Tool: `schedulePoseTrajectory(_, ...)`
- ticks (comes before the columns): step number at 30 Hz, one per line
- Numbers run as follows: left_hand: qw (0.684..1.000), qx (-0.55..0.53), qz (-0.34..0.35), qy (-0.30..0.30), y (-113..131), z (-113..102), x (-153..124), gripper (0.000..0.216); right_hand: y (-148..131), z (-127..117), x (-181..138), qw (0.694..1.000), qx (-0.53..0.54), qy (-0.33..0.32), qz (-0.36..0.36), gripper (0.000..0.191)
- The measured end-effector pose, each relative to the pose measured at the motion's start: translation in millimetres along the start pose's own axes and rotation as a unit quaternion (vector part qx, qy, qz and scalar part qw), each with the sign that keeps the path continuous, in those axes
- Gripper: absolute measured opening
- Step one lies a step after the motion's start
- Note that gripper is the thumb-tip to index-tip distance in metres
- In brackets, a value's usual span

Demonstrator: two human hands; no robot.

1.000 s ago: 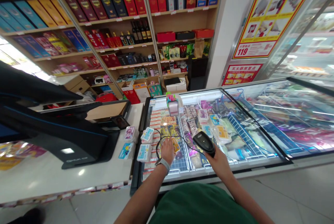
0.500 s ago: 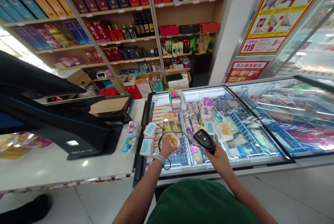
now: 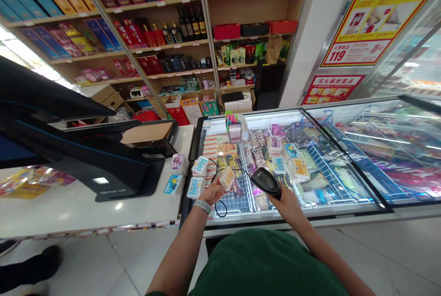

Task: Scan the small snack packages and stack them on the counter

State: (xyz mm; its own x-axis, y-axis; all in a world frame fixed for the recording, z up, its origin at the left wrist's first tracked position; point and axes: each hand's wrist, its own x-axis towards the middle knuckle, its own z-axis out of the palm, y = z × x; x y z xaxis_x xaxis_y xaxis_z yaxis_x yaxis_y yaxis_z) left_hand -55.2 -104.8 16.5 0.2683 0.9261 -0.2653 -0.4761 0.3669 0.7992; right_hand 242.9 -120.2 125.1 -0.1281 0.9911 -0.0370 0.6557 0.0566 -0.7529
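My left hand (image 3: 212, 191) grips a small plastic tub with an orange and white label (image 3: 227, 178), tilted above the glass top of the freezer. In my right hand (image 3: 286, 204) is a black barcode scanner (image 3: 266, 182), its head pointing left toward the tub. The scanner's black cable (image 3: 220, 207) loops around behind my left hand. Left of that hand, blue-labelled tubs (image 3: 195, 187) rest in stacks on the freezer's left end. More tubs, one with an orange label (image 3: 299, 168), lie on the glass to the right of the scanner.
A chest freezer (image 3: 344, 162) with packaged food spans the front. On the white counter (image 3: 138, 215) at left stand a black checkout terminal (image 3: 117, 167) and more stacked tubs (image 3: 173, 184). Shelves (image 3: 161, 48) of boxes and bottles rise behind. Someone's dark shoe (image 3: 51, 259) shows at lower left.
My left hand has turned the tub and shifted it slightly; its orange label now shows more. The scanner has moved slightly left, closer to the tub. My view has shifted slightly.
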Motion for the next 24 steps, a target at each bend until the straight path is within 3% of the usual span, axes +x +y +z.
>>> schedulePoseTrajectory(10, 0.998, -0.034, 0.016, -0.050, 18.7, 1.3, 0.2, 0.065, -10.1, -11.8, 0.4, 0.992, 0.065, -0.096, -0.042, 0.035)
schedulePoseTrajectory(24, 0.998, -0.039, 0.027, -0.042, 26.7, -1.5, 1.6, 0.063, -14.3, -14.2, 4.4, 0.987, 0.077, -0.130, -0.060, 0.033)
